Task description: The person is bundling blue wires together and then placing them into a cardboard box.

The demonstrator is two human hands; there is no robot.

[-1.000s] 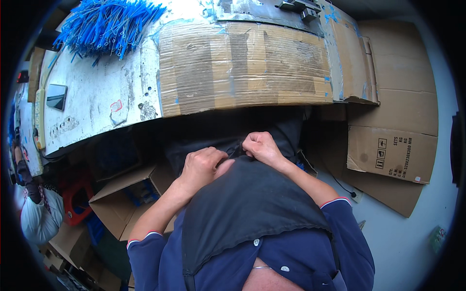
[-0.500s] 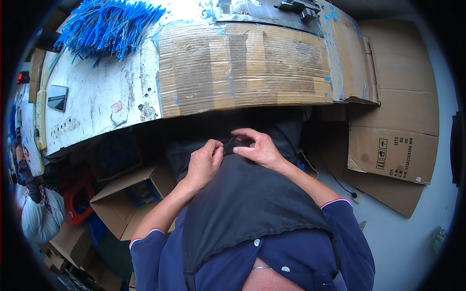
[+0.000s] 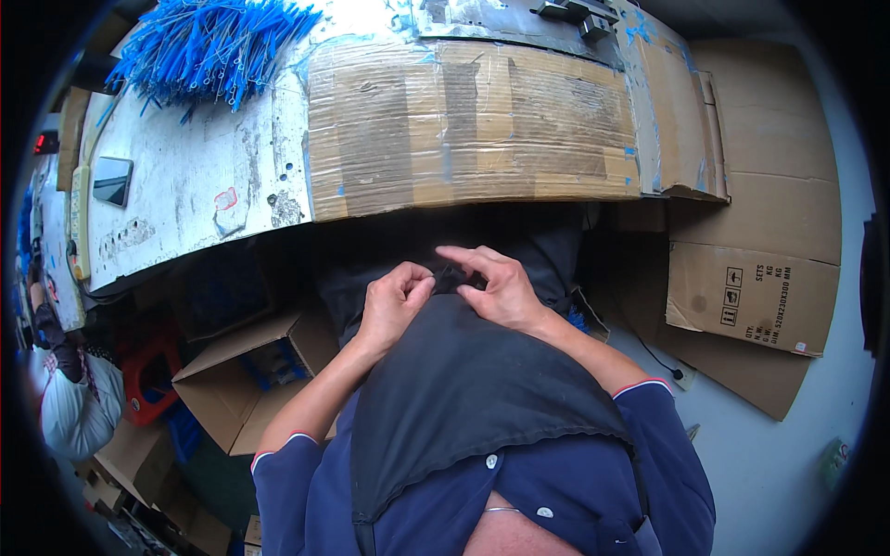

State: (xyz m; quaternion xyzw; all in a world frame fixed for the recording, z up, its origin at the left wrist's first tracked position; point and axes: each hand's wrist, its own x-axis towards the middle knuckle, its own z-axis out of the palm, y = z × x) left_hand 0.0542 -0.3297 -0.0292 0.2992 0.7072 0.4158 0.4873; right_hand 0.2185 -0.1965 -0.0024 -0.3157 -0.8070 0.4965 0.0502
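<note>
At my waist, just below the table edge, both hands are close together over my black apron (image 3: 445, 380). My left hand (image 3: 394, 301) is closed, thumb and forefinger pinched at its tip; what they grip is too small and dark to make out. Close to it on the right, my right hand (image 3: 501, 287) has its forefinger stretched out toward the left and its thumb apart below. Dark folded cloth (image 3: 449, 276) shows in the gap between the two hands, and its detail is lost against the black behind.
Ahead stands a worn white table (image 3: 250, 176) topped with a cardboard sheet (image 3: 473, 130). Blue plastic ties with wire (image 3: 213, 46) are heaped at its far left, near a phone (image 3: 112, 182). Cartons (image 3: 218, 394) flank me, a red stool (image 3: 153, 371) and another person (image 3: 83, 408) at left.
My right hand's thumb has drawn slightly away from the left hand, and its fingers have spread. The left hand keeps its pinch, and the view has shifted a little.
</note>
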